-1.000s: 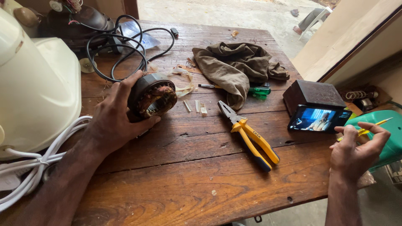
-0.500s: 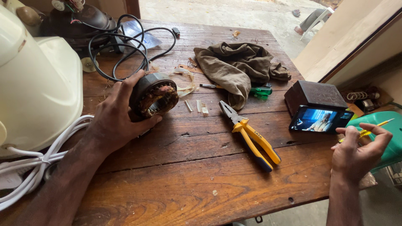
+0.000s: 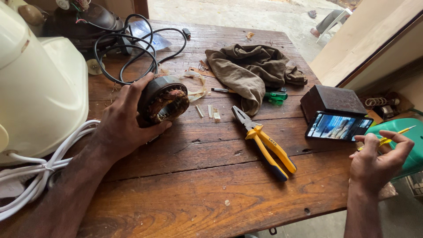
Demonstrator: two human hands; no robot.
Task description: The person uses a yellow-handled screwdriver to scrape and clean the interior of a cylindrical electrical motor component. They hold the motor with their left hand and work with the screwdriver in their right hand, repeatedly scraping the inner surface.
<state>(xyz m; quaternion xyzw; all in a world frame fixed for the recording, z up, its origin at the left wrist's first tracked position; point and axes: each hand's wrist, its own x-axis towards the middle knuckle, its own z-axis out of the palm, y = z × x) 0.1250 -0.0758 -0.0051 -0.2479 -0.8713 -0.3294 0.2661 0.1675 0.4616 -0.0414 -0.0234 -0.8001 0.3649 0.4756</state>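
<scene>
Motor stator (image 3: 162, 104) is out of its housing and held on edge on the wooden table (image 3: 211, 198), left hand (image 3: 121, 128) wrapped around its outer shell, copper windings exposed. Right hand (image 3: 379, 161) is off past the table edge, fingers pinched on a thin yellow tool (image 3: 390, 139). Pliers (image 3: 264, 143) lie untouched between the hands, green screwdriver (image 3: 275, 95) by the rag (image 3: 253, 70). Disassembly appears done; winding work seems not yet started

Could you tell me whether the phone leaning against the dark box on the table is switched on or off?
On. The phone leans against the dark box with its screen lit and showing a coloured picture.
</scene>
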